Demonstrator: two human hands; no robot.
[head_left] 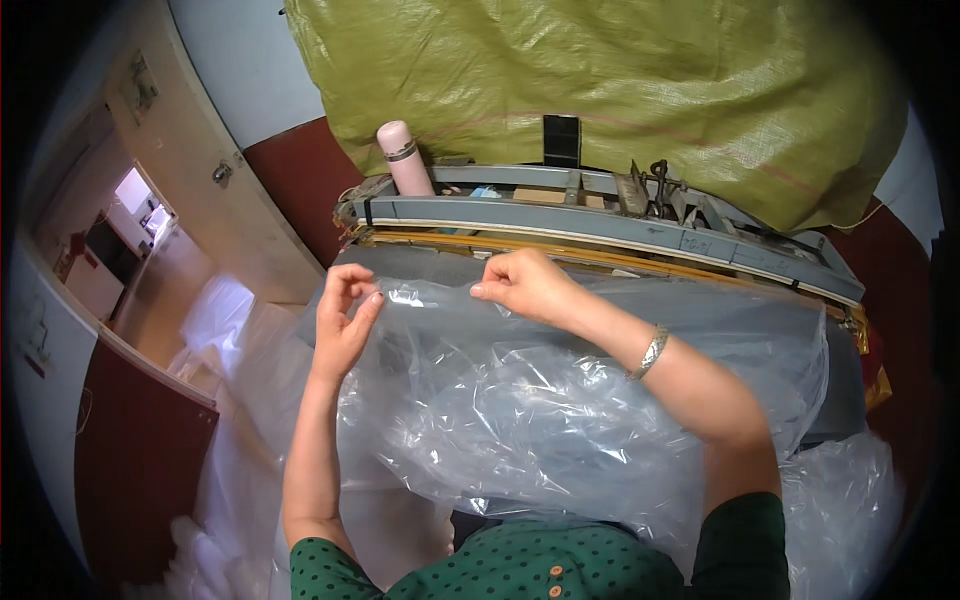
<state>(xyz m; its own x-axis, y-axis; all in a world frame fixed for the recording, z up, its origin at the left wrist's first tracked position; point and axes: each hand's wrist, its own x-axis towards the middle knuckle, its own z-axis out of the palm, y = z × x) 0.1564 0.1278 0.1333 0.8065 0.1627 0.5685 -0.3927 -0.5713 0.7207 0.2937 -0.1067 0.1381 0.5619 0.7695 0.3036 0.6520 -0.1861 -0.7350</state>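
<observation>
left fingers (366, 313): slightly parted, near film edge | right fingers (489, 291): pinching clear film (520, 390)

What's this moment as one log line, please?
left hand: fingers curled, grip unclear | right hand: pinching clear plastic sheet | pink bottle: beyond both hands

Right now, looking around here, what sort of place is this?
Probably a small workshop: clear plastic sheeting lies spread in loose folds, a grey metal frame runs along its far side, and a yellow-green woven cover drapes beyond that.
</observation>
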